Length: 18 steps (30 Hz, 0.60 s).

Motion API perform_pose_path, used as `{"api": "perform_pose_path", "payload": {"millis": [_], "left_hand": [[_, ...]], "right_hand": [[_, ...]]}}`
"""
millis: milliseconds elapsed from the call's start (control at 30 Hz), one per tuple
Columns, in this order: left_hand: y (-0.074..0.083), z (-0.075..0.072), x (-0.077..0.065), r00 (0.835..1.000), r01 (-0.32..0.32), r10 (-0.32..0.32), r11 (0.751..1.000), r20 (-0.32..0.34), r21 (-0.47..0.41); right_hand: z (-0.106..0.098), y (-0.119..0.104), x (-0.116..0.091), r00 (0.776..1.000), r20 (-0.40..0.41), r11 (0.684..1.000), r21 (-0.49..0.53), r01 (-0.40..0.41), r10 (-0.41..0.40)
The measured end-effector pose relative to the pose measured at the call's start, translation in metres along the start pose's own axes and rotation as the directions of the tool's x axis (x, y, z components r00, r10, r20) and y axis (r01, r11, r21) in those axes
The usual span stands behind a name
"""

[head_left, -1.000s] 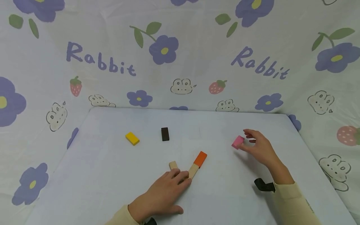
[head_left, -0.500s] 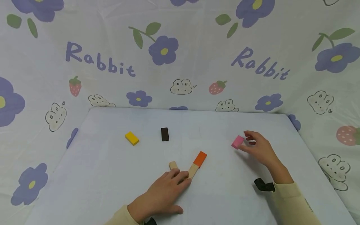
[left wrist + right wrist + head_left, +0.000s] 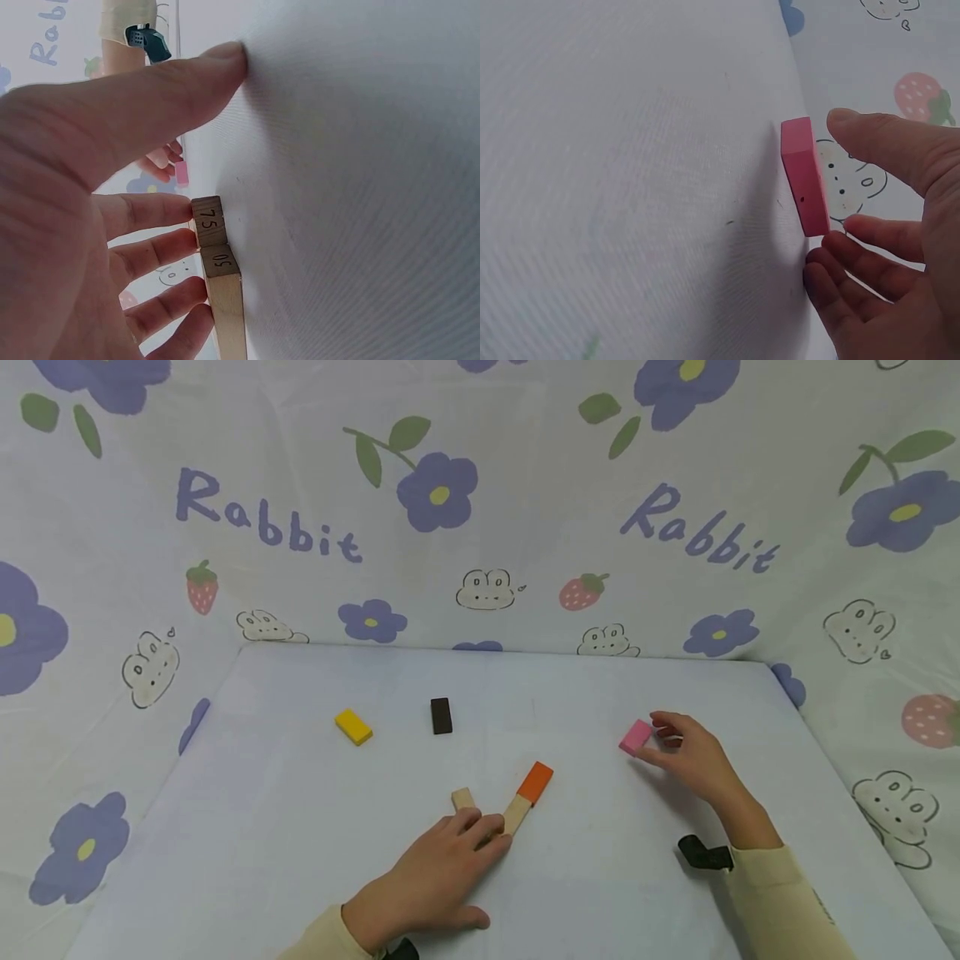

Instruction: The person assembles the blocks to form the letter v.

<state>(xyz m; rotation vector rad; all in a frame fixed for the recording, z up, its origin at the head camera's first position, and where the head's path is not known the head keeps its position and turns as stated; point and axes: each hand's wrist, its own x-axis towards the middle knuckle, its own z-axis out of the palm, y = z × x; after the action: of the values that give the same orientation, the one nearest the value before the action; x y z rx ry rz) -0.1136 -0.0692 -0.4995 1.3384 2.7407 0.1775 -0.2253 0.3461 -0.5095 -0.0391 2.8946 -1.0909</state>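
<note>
My left hand [image 3: 435,868] lies over two plain wooden blocks, its fingertips resting on their near ends and the thumb stretched out to the side. One plain block [image 3: 462,798] shows beyond the fingers, and another plain block [image 3: 516,815] angles up to the right, meeting an orange block [image 3: 536,783]. In the left wrist view, dark numbers mark the end faces of the numbered blocks [image 3: 210,222]. On the right, my right hand [image 3: 693,760] is beside a pink block [image 3: 636,737]; its thumb and loosely bent fingers stand around one end of the block [image 3: 804,178], with nothing gripped.
A yellow block [image 3: 353,727] and a dark brown block [image 3: 441,716] lie farther back on the white tabletop [image 3: 300,827]. Behind the table's rear edge hangs a white cloth [image 3: 525,468] printed with flowers and rabbits.
The right thumb has drawn back slightly from the pink block, and the right fingers have dipped a little. The left hand and the blocks have stayed in place.
</note>
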Motion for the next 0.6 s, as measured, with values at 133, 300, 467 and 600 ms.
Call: {"api": "perform_pose_path", "payload": {"millis": [133, 300, 467, 600], "left_hand": [[0.0000, -0.0015, -0.0004, 1.000, -0.007, 0.007, 1.000, -0.022, 0.002], [0.0009, -0.0043, -0.0007, 1.000, -0.004, 0.004, 1.000, -0.018, 0.007], [0.0010, -0.0050, -0.0009, 1.000, 0.001, -0.001, 1.000, -0.002, 0.003], [0.0008, -0.0044, -0.0015, 1.000, -0.004, 0.004, 1.000, -0.001, -0.003]], "right_hand": [[-0.0005, -0.0020, 0.0006, 1.000, 0.004, 1.000, -0.012, -0.001, 0.001], [0.0018, -0.0019, 0.0016, 1.000, 0.005, 1.000, -0.012, -0.021, 0.021], [0.0055, -0.0002, 0.0014, 0.999, 0.002, 0.999, -0.007, -0.042, 0.042], [0.0070, -0.0001, 0.0003, 0.999, -0.001, 0.999, -0.015, -0.036, 0.036]]}}
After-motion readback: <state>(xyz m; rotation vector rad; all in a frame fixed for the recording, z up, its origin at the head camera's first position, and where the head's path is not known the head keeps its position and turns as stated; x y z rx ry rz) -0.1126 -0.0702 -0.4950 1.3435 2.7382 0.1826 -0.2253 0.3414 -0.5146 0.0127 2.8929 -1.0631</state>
